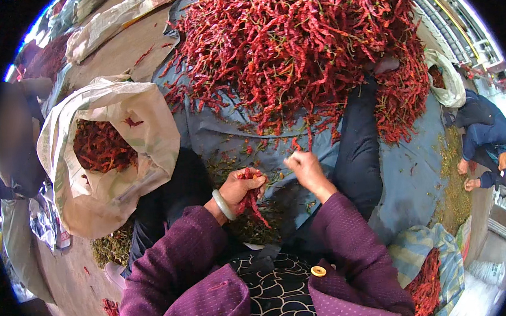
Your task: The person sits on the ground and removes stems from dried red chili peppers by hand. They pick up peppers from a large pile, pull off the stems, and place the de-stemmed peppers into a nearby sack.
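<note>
My left hand [231, 189], with a pale bangle [223, 205] at its wrist, grips a small bunch of red chilli peppers [252, 201] whose tips hang below the fingers. To its right, my right hand [309, 170] is raised with curled fingers; blur hides whether anything is pinched in them. Just beyond that hand, loose chillies [309, 133] trail from a large heap of red chillies with green stems [290, 55]. Plucked stems and bits [257, 231] lie between my legs. Left of my knee stands an open white woven sack [153, 125], partly filled with chillies [100, 145].
A grey-blue ground sheet [411, 183] lies under the heap. At lower right is a striped bag [451, 272] holding chillies [425, 282]. Another person [490, 121] bends low at far right, near a white sack [452, 85]. A blurred figure [13, 138] is at far left.
</note>
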A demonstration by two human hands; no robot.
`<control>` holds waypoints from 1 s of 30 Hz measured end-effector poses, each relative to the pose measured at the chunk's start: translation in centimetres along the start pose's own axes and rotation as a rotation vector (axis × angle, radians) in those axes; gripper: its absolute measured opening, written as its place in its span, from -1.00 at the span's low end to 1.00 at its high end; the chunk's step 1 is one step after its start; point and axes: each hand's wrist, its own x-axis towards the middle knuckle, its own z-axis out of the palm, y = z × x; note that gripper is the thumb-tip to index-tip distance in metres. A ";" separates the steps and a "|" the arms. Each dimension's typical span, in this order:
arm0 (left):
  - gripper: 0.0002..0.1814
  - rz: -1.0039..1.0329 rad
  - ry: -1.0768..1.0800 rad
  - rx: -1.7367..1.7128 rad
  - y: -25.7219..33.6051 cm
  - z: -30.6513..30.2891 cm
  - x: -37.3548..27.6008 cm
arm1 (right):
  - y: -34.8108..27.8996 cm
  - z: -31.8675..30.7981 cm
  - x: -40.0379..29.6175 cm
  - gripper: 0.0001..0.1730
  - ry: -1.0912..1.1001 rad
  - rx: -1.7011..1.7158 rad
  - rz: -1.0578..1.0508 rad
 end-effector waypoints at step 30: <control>-0.95 0.148 0.058 0.547 -2.4 0.7 -0.8 | -4.9 3.9 -7.0 -0.89 -0.300 1.259 0.556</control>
